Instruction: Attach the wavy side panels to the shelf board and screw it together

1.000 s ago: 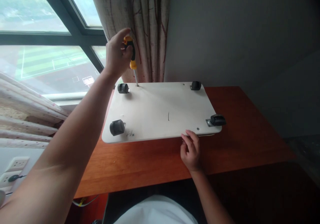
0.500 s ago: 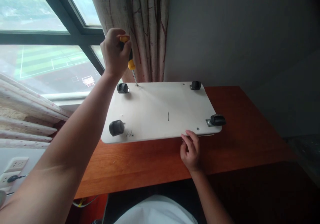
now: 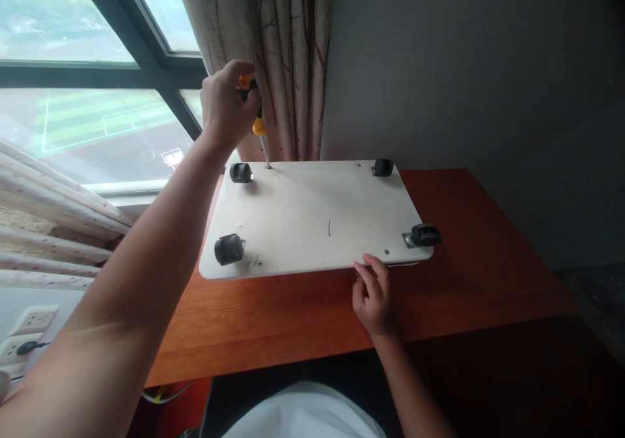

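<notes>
My left hand [image 3: 225,105] is wrapped around the yellow and black handle of a screwdriver [image 3: 260,127]. The screwdriver's metal shaft slants down, and its tip sits at a screw hole near the back left corner of a white board [image 3: 303,210]. Black caster wheels stick up from the board's corners: back left [image 3: 240,172], front left [image 3: 229,249], back right [image 3: 383,167] and front right [image 3: 426,235]. At the board's front edge, right of the middle, my right hand [image 3: 374,295] holds the rim with its fingertips; the underside of that grip is hidden.
Under the board is a reddish-brown wooden table [image 3: 478,249]. A patterned curtain [image 3: 293,67] hangs behind it, beside a grey wall [image 3: 439,67]. On the left are a window frame [image 3: 146,73] and a wall socket [image 3: 35,321] with a plug.
My left hand has shifted slightly right and down and turned a little around the screwdriver handle. The tip remains at the same hole. My right hand and the board look unmoved.
</notes>
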Demonstrator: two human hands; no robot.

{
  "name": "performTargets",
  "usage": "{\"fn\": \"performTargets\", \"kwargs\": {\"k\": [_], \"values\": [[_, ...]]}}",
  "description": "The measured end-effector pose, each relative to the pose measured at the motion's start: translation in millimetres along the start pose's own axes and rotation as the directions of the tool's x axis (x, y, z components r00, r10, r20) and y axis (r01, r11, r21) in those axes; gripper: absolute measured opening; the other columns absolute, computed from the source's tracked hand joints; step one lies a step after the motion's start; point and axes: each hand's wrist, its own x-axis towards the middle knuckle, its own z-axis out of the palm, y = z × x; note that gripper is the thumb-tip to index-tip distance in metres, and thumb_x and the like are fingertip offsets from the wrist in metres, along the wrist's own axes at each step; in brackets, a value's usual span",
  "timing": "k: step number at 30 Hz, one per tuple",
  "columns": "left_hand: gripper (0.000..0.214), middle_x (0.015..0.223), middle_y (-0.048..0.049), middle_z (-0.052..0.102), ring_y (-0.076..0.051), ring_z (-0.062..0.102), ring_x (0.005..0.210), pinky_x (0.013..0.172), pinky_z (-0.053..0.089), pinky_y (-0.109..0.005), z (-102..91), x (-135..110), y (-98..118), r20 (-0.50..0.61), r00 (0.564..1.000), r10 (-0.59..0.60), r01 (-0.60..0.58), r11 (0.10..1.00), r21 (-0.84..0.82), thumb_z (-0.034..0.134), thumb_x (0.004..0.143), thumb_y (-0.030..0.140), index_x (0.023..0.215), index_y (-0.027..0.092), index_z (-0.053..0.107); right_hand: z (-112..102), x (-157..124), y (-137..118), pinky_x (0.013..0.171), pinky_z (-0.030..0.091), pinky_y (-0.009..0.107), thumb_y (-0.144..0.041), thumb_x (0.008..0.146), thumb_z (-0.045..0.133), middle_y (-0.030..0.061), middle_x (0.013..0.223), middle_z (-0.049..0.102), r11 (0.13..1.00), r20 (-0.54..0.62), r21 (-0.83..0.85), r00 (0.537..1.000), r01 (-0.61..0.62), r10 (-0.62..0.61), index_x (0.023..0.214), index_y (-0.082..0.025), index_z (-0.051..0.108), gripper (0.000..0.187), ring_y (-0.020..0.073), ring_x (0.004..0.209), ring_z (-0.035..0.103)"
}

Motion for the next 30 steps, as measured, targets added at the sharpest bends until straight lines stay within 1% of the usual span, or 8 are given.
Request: {"fn": "performTargets", "kwargs": {"k": [4, 7, 10, 13, 15, 20, 26, 30], "values": [[0.023, 0.094, -0.0024, 0.067, -0.021, 0.061, 0.082, 0.075, 0.051, -0.035, -2.2, -3.5, 7.8, -0.058, 0.997, -0.046, 0.05, 0.996, 0.077, 0.081, 0.072, 0.026, 0.093, 0.027, 0.072, 0.2, -0.5, 0.0, 0.096, 0.06, 0.047, 0.003, 0.087, 0.049, 0.0127, 0.132, 0.056, 1.0, 0.009, 0.002, 1.0, -0.002, 0.002, 0.141, -0.026, 0.053, 0.061, 0.026, 0.127, 0.057], [0.029, 0.098, -0.0041, 0.066, -0.023, 0.06, 0.088, 0.079, 0.05, -0.036, -4.4, -4.8, 12.3, -0.125, 0.987, -0.105, 0.123, 0.983, 0.139, 0.091, 0.064, 0.038, 0.085, 0.025, 0.074, 0.0, 0.0, -0.8, 0.096, 0.06, 0.047, 0.004, 0.086, 0.05, 0.0126, 0.132, 0.056, 1.0, 0.006, 0.007, 1.0, -0.005, 0.005, 0.14, -0.026, 0.054, 0.061, 0.026, 0.127, 0.057], [0.053, 0.097, -0.0023, 0.07, -0.023, 0.064, 0.088, 0.083, 0.049, -0.038, -3.5, -6.5, 10.2, -0.14, 0.984, -0.111, 0.134, 0.977, 0.167, 0.092, 0.064, 0.042, 0.111, 0.029, 0.073, 0.0, 1.1, -1.3, 0.096, 0.06, 0.046, 0.004, 0.086, 0.049, 0.0126, 0.131, 0.056, 1.0, -0.002, 0.011, 1.0, -0.005, 0.005, 0.14, -0.026, 0.054, 0.061, 0.0257, 0.126, 0.057], [0.078, 0.092, 0.0007, 0.072, -0.022, 0.066, 0.083, 0.083, 0.05, -0.038, 0.5, -9.5, 3.1, -0.178, 0.977, -0.12, 0.144, 0.982, 0.124, 0.094, 0.061, 0.037, 0.13, 0.03, 0.06, 0.2, 1.1, -0.8, 0.095, 0.061, 0.047, 0.004, 0.086, 0.049, 0.0126, 0.131, 0.056, 1.0, -0.001, 0.009, 1.0, -0.003, 0.003, 0.14, -0.026, 0.054, 0.062, 0.0259, 0.126, 0.058], [0.07, 0.096, 0.0007, 0.072, -0.019, 0.067, 0.085, 0.081, 0.052, -0.035, 2.9, -11.2, -2.3, -0.183, 0.976, -0.117, 0.123, 0.992, 0.02, 0.092, 0.064, 0.03, 0.124, 0.027, 0.056, 0.3, 0.4, 0.1, 0.095, 0.061, 0.047, 0.004, 0.086, 0.05, 0.0127, 0.131, 0.056, 1.0, 0.001, 0.007, 1.0, -0.005, 0.005, 0.14, -0.026, 0.054, 0.062, 0.0261, 0.125, 0.058], [0.041, 0.11, -0.0034, 0.066, -0.02, 0.063, 0.106, 0.082, 0.056, -0.032, 5.1, -10.0, -11.3, -0.146, 0.987, -0.069, 0.04, 0.981, -0.189, 0.084, 0.073, 0.012, 0.102, 0.021, 0.057, 0.5, -1.2, 1.5, 0.097, 0.06, 0.047, 0.005, 0.085, 0.051, 0.0125, 0.132, 0.056, 1.0, 0.005, 0.011, 1.0, -0.006, 0.006, 0.14, -0.026, 0.054, 0.064, 0.026, 0.126, 0.057], [0.037, 0.107, -0.0039, 0.059, -0.016, 0.065, 0.087, 0.073, 0.061, -0.032, 7.7, -0.8, -5.0, -0.189, 0.97, -0.156, 0.111, 0.967, -0.228, 0.089, 0.063, 0.009, 0.094, 0.022, 0.073, -1.3, 2.1, -1.3, 0.096, 0.06, 0.046, 0.006, 0.084, 0.051, 0.0125, 0.131, 0.057, 1.0, -0.006, -0.005, 1.0, 0.014, -0.014, 0.14, -0.025, 0.054, 0.064, 0.0258, 0.126, 0.058], [0.034, 0.103, -0.0024, 0.067, -0.017, 0.067, 0.08, 0.079, 0.062, -0.038, 8.3, 3.7, 2.2, -0.068, 0.988, -0.14, 0.119, 0.96, -0.253, 0.084, 0.07, 0.015, 0.101, 0.026, 0.075, -2.1, 1.7, -1.4, 0.095, 0.061, 0.047, 0.006, 0.085, 0.051, 0.0127, 0.132, 0.056, 1.0, 0.013, -0.005, 1.0, 0.007, -0.007, 0.141, -0.026, 0.053, 0.065, 0.0261, 0.126, 0.058]]}}
